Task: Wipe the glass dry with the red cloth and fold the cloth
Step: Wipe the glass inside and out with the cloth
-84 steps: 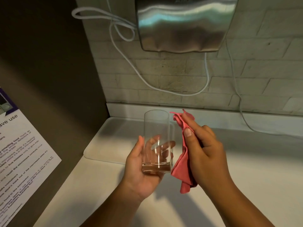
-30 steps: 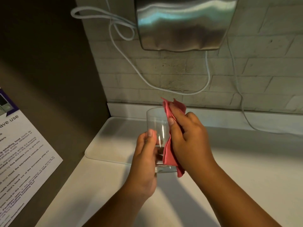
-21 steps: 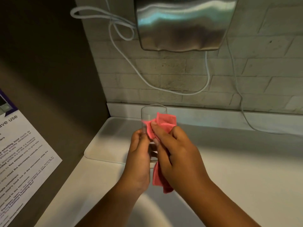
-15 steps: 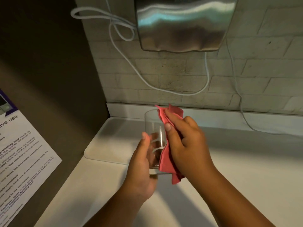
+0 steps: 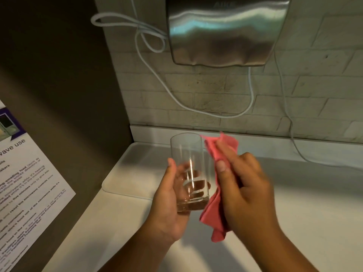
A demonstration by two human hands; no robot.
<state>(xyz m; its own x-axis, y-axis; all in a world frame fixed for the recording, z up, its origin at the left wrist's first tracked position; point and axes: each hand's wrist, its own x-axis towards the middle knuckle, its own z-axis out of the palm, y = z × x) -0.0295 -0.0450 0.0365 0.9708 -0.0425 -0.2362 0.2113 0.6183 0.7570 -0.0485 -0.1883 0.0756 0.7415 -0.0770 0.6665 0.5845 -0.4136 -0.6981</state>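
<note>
A clear straight-sided glass (image 5: 187, 154) stands upright in the air above the counter, gripped around its lower half by my left hand (image 5: 169, 205); my fingers show through the glass. My right hand (image 5: 245, 191) holds the red cloth (image 5: 216, 209) bunched against the glass's right side. One corner of the cloth sticks up beside the rim and its tail hangs below my palm.
The white counter (image 5: 304, 203) lies below my hands, with a white tray (image 5: 125, 173) in its back left corner. A steel hand dryer (image 5: 225, 30) hangs on the brick wall, its white cables (image 5: 216, 114) looping down. A printed notice (image 5: 25, 183) is on the left wall.
My right hand has slid the cloth from the glass's front to its right side. My left hand has turned the glass, so my palm now faces up and the fingers show through it.
</note>
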